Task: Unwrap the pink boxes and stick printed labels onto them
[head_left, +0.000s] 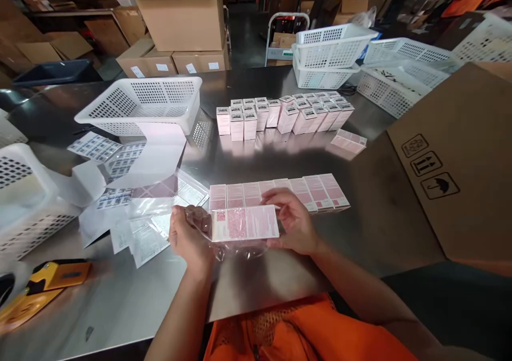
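Note:
A small white and pink box [245,223] lies level in front of me, with a clear plastic bag [221,250] around its left part and lower side. My left hand [191,238] is closed on the bag at the box's left end. Fingers and thumb of my right hand [294,222] grip the box's right end from above and below. Just beyond my hands, a row of similar boxes [316,193] lies flat on the metal table [276,281]. How far the bag covers the box is hard to make out.
Upright boxes [244,123] stand grouped farther back, with one lying box [349,141] beside them. Papers and label sheets [124,161] spread at left, near a white basket [136,115]. A yellow tape dispenser [60,275] sits at left front. A large carton [460,169] bounds the right side.

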`<action>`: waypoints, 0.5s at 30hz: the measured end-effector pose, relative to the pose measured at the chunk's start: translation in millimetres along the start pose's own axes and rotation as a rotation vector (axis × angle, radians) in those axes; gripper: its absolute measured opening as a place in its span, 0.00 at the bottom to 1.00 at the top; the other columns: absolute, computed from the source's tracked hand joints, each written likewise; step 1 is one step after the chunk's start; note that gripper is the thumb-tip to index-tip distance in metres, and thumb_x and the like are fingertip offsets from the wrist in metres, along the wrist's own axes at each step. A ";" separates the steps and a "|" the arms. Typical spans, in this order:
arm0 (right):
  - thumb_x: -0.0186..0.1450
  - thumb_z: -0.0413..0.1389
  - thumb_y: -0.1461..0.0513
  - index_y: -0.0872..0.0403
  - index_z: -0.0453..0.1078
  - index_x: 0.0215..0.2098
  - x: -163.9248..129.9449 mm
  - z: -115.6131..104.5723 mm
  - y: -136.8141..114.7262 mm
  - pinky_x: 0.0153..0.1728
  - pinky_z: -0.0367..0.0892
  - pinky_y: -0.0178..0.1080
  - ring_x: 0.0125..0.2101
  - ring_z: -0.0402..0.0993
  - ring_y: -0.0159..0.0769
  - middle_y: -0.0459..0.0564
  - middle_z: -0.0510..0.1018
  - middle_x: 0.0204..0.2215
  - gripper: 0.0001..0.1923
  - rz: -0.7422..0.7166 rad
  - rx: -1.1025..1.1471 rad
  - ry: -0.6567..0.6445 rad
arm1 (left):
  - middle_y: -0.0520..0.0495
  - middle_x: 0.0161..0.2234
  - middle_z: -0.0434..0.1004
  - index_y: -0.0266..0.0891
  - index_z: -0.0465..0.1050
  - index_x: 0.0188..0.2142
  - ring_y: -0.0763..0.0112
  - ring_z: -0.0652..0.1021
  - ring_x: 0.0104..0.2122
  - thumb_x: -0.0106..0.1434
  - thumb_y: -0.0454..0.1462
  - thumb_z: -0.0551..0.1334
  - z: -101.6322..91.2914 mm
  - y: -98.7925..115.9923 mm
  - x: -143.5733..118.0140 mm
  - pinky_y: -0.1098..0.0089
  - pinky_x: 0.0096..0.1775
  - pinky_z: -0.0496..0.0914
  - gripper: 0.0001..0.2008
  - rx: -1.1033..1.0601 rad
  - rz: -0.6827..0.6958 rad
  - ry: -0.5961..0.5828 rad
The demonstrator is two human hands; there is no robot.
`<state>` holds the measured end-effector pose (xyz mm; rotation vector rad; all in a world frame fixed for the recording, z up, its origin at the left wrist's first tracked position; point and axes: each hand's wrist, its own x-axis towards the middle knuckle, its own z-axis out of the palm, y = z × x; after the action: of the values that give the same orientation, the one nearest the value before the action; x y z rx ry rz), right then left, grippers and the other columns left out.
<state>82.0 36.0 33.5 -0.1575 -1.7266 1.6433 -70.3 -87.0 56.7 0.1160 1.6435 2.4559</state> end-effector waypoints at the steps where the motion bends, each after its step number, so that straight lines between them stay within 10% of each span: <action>1: 0.49 0.73 0.53 0.46 0.67 0.42 0.2 1.0 -0.8 0.36 0.76 0.40 0.46 0.74 0.40 0.52 0.72 0.49 0.28 0.057 0.060 0.009 | 0.60 0.18 0.47 0.42 0.46 0.22 0.81 0.55 0.16 0.59 0.55 0.61 -0.8 0.3 0.7 0.75 0.19 0.53 0.27 -0.012 -0.034 -0.023; 6: 0.45 0.75 0.55 0.47 0.65 0.41 3.3 6.3 -7.2 0.34 0.77 0.39 0.49 0.75 0.42 0.52 0.75 0.51 0.31 0.190 0.071 0.140 | 0.53 0.26 0.71 0.38 0.68 0.29 0.75 0.72 0.24 0.36 0.47 0.78 -4.6 0.0 8.2 0.75 0.23 0.66 0.27 0.035 -0.237 -0.300; 10: 0.49 0.73 0.55 0.45 0.68 0.43 4.1 7.0 -12.2 0.36 0.78 0.40 0.45 0.78 0.40 0.49 0.78 0.47 0.28 0.116 0.071 0.254 | 0.48 0.31 0.77 0.37 0.72 0.36 0.75 0.73 0.23 0.37 0.43 0.79 -2.9 -2.3 5.7 0.78 0.18 0.61 0.28 0.117 -0.477 -0.562; 15: 0.50 0.72 0.57 0.49 0.74 0.32 0.8 7.2 -12.6 0.34 0.77 0.37 0.32 0.79 0.35 0.45 0.80 0.29 0.16 0.165 0.112 0.419 | 0.52 0.27 0.77 0.36 0.73 0.35 0.82 0.68 0.17 0.36 0.42 0.80 4.3 -6.4 -9.3 0.81 0.15 0.54 0.28 -0.054 -0.581 -0.487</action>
<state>82.2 28.3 45.9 -0.5619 -1.3298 1.6751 -59.8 -82.5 52.8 0.1822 1.1884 1.8455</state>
